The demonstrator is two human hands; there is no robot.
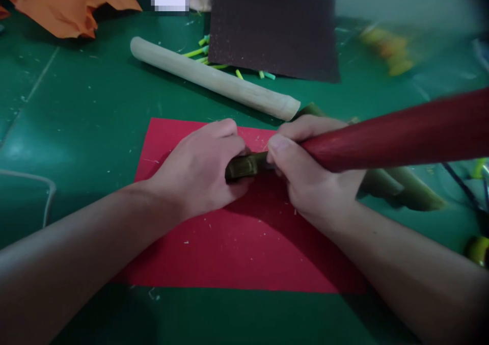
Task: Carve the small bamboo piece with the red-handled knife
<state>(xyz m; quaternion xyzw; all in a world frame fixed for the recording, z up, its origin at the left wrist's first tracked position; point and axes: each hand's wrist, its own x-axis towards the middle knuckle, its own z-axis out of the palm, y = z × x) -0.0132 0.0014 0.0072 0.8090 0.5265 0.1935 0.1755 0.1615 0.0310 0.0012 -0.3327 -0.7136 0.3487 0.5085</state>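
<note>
A dark green piece, its kind unclear but bamboo-like (pixel 242 167), sits in the closed fingers of my left hand (pixel 202 169). My right hand (pixel 317 166) is wrapped round a tool with a long, thick red handle (pixel 397 133) that slants up to the right. The tool's working end is hidden by my fingers and meets or nearly meets the dark green piece. Both hands are over a red sheet (pixel 237 253) strewn with small pale shavings. Green husk-like pieces (pixel 408 187) lie partly behind my right wrist.
Beyond the red sheet a pale peeled stick (pixel 214 79) lies across the green table (pixel 87 121). Behind it, a dark sheet (pixel 273 29) covers several yellow-green thin tubes (pixel 196 52). Crumpled orange paper (pixel 69 6) is at the back left, a blurred yellow object (pixel 387 49) at the back right.
</note>
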